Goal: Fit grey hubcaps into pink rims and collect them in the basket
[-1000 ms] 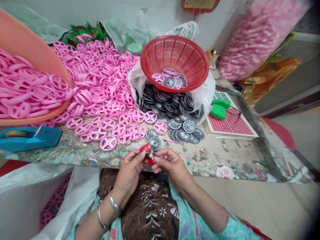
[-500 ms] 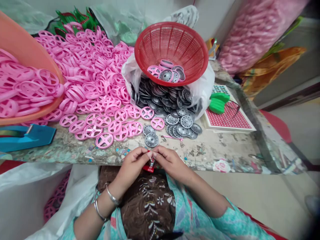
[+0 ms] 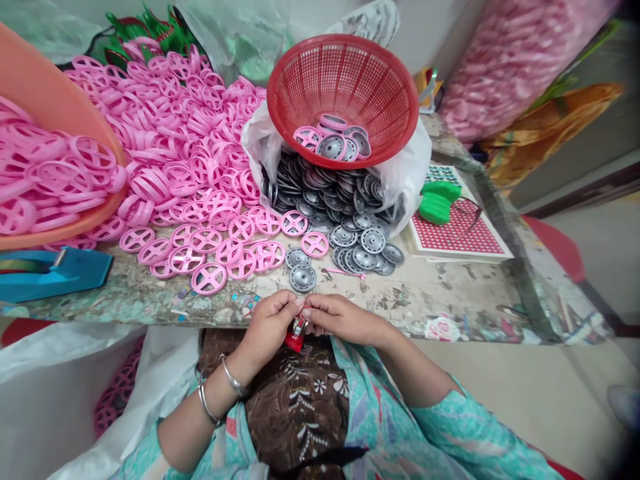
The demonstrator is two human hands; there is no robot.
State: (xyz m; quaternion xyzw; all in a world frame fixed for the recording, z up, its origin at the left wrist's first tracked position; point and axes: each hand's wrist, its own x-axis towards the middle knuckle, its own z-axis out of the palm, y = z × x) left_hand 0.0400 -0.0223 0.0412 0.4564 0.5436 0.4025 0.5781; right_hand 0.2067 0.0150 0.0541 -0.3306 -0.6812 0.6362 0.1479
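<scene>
Red plastic with a bright metal part: that is the small red piece (image 3: 295, 333) I hold, just below the near edge of the table (image 3: 450, 300) and above my lap. My left hand (image 3: 270, 323) is closed on it, thumb and fingers pinched at its top. My right hand (image 3: 343, 320) meets the left fingertip to fingertip and pinches the same end. Most of the piece is hidden behind my fingers, so I cannot tell its exact shape. Two bangles (image 3: 220, 397) sit on my left wrist.

On the table, near my hands, lies one grey wheel disc (image 3: 303, 278) on its own. Beyond it, a white bag (image 3: 410, 167) spills more grey discs, and a red basket (image 3: 343, 87) rests tilted on top of that bag, holding a few pink and grey discs. Pink wheels (image 3: 200, 173) are heaped to the left, beside an orange basin (image 3: 55, 107) holding more. A blue tape dispenser (image 3: 55, 270) sits at the far left edge. A green item (image 3: 437, 203) lies on a red dotted card (image 3: 460, 240) to the right.
</scene>
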